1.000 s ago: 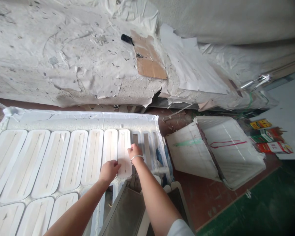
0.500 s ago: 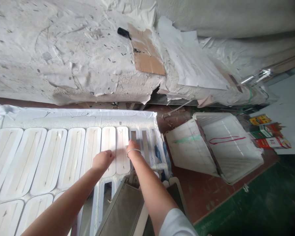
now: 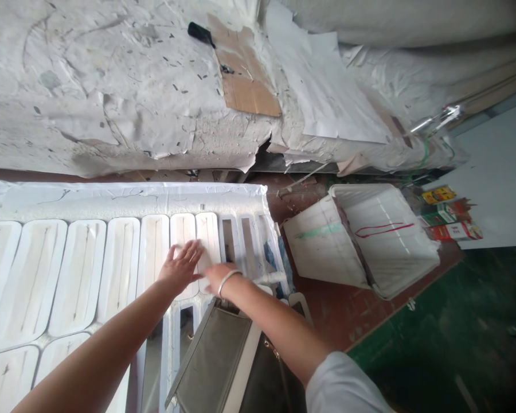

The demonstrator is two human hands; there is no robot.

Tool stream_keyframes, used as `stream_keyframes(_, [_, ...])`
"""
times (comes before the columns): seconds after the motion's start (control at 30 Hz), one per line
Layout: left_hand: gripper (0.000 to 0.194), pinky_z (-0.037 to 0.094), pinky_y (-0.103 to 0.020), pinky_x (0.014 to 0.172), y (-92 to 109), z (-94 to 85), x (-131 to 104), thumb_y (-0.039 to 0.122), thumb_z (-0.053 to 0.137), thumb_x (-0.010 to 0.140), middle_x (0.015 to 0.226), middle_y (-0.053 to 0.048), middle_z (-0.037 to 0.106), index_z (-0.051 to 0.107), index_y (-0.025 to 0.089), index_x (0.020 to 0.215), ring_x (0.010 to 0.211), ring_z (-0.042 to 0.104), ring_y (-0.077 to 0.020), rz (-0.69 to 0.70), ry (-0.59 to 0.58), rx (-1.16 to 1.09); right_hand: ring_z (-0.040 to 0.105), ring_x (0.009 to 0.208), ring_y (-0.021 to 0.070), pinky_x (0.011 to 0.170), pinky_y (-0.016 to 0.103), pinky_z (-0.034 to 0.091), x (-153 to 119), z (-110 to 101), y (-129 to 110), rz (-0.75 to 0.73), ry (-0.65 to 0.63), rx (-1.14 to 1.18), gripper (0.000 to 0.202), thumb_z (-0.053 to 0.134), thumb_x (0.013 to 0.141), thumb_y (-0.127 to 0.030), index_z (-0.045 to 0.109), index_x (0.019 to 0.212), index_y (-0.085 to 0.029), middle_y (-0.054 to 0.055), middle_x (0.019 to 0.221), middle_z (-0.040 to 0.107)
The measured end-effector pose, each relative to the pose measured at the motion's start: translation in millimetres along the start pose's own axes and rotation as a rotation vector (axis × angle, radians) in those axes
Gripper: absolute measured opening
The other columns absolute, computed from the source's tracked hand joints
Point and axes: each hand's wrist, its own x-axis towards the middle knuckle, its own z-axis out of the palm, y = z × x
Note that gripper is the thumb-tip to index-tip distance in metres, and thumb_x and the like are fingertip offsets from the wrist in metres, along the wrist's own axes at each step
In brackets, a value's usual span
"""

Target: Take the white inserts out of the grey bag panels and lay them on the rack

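Observation:
My left hand (image 3: 183, 267) rests with its fingers spread across long white round-cornered panels, each with a thin dark line down its middle. Just right of it, my right hand (image 3: 218, 277), with a bangle at the wrist, is over the lower end of the last white panel (image 3: 207, 232) in the row. Its fingers are smeared by motion. More panels (image 3: 119, 252) lie side by side to the left. Below my right wrist sits a grey leather-like piece (image 3: 212, 355), partly hidden by my forearm, with gold-coloured metal fittings (image 3: 272, 348) near it.
Open slots (image 3: 248, 238) in the white frame lie right of the panels. A white plastic bin (image 3: 312, 244) stands on the floor, with coloured boxes (image 3: 451, 229) behind. Across a gap is a stained covered bench (image 3: 146, 103) carrying cardboard (image 3: 249, 86) and a black-handled tool (image 3: 200, 33).
My right hand has slid down toward me along the last panel. My left hand has opened from a closed shape, fingers spreading over the panels. The view has shifted slightly.

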Motion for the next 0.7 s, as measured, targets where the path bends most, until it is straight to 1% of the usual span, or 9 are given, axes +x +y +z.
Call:
stream_keyframes(0.07, [0.082, 0.008, -0.057, 0.115, -2.3, -2.9, -4.0, 0.056, 0.048, 0.088, 0.153, -0.007, -0.009, 0.007, 0.016, 0.148, 0.144, -0.001, -0.0284, 0.025, -0.017, 0.001, 0.064, 0.100, 0.0325, 0.082, 0.045, 0.053, -21.9, 24.2, -10.7, -0.201, -0.179, -0.129, 0.046, 0.085, 0.058, -0.034, 0.069, 0.098, -0.016, 0.014, 0.105, 0.070])
stream_keyframes(0.17, [0.076, 0.009, -0.057, 0.115, -2.2, -1.0, -15.2, 0.049, 0.049, 0.090, 0.154, -0.006, -0.003, 0.014, 0.014, 0.148, 0.144, 0.003, -0.0290, 0.074, -0.020, -0.022, 0.052, 0.119, 0.0357, 0.092, 0.049, 0.047, -39.0, 51.2, -26.0, -0.465, -0.362, -0.451, 0.065, 0.083, 0.062, -0.044, 0.063, 0.116, -0.014, 0.017, 0.127, 0.059])
stream_keyframes(0.27, [0.066, 0.014, -0.056, 0.115, 2.2, 10.7, -36.7, 0.038, 0.052, 0.091, 0.154, -0.006, 0.012, 0.025, 0.015, 0.147, 0.143, 0.013, -0.0289, 0.118, 0.027, -0.167, 0.056, 0.113, 0.0319, 0.095, 0.047, 0.043, -42.5, 54.1, -35.8, -0.450, -0.467, -0.560, 0.052, 0.076, 0.073, -0.042, 0.064, 0.115, -0.013, 0.014, 0.120, 0.064])
stream_keyframes(0.33, [0.054, 0.020, -0.053, 0.115, 7.0, 19.0, -58.6, 0.037, 0.048, 0.092, 0.149, -0.006, 0.032, 0.040, 0.016, 0.141, 0.140, 0.025, -0.0270, 0.109, 0.121, -0.374, 0.061, 0.105, 0.0292, 0.094, 0.047, 0.042, -45.3, 43.6, -35.6, -0.458, -0.480, -0.535, 0.036, 0.072, 0.078, -0.037, 0.068, 0.108, -0.016, 0.010, 0.111, 0.068])
stream_keyframes(0.4, [0.049, 0.028, -0.046, 0.114, 14.0, 22.3, -85.1, 0.046, 0.042, 0.094, 0.138, -0.007, 0.050, 0.055, 0.016, 0.131, 0.134, 0.037, -0.0248, 0.034, 0.201, -0.667, 0.060, 0.105, 0.0285, 0.093, 0.046, 0.042, -50.8, 26.3, -28.0, -0.468, -0.361, -0.486, 0.028, 0.069, 0.080, -0.035, 0.069, 0.104, -0.020, 0.008, 0.110, 0.068])
stream_keyframes(0.43, [0.052, 0.032, -0.043, 0.112, 18.5, 21.4, -98.8, 0.051, 0.041, 0.093, 0.134, -0.008, 0.054, 0.057, 0.016, 0.128, 0.131, 0.042, -0.0242, -0.030, 0.195, -0.832, 0.060, 0.105, 0.0280, 0.092, 0.045, 0.043, -54.0, 16.1, -21.7, -0.468, -0.267, -0.452, 0.027, 0.068, 0.081, -0.036, 0.069, 0.104, -0.021, 0.007, 0.110, 0.068])
stream_keyframes(0.53, [0.060, 0.039, -0.035, 0.106, 35.2, 8.9, -131.4, 0.057, 0.046, 0.089, 0.134, -0.007, 0.054, 0.049, 0.018, 0.134, 0.124, 0.049, -0.0225, -0.153, -0.045, -1.285, 0.061, 0.095, 0.0234, 0.087, 0.040, 0.046, -60.3, -14.1, 1.0, -0.504, -0.026, -0.324, 0.025, 0.068, 0.082, -0.040, 0.069, 0.098, -0.021, 0.005, 0.097, 0.068])
stream_keyframes(0.6, [0.063, 0.045, -0.031, 0.098, 45.3, -4.3, -139.0, 0.058, 0.050, 0.086, 0.124, -0.008, 0.061, 0.049, 0.016, 0.133, 0.113, 0.056, -0.0232, -0.173, -0.190, -1.459, 0.060, 0.092, 0.0219, 0.088, 0.039, 0.046, -59.1, -27.5, 14.2, -0.559, 0.108, -0.237, 0.021, 0.071, 0.079, -0.037, 0.070, 0.090, -0.019, 0.004, 0.091, 0.066])
stream_keyframes(0.7, [0.059, 0.050, -0.030, 0.084, 51.2, -25.8, -128.6, 0.058, 0.055, 0.084, 0.097, -0.008, 0.068, 0.058, 0.011, 0.118, 0.094, 0.061, -0.0233, -0.310, -0.175, -1.634, 0.053, 0.110, 0.0246, 0.100, 0.042, 0.041, -51.5, -30.9, 28.1, -0.481, 0.476, 0.012, 0.022, 0.075, 0.075, -0.026, 0.068, 0.094, -0.019, 0.007, 0.111, 0.062])
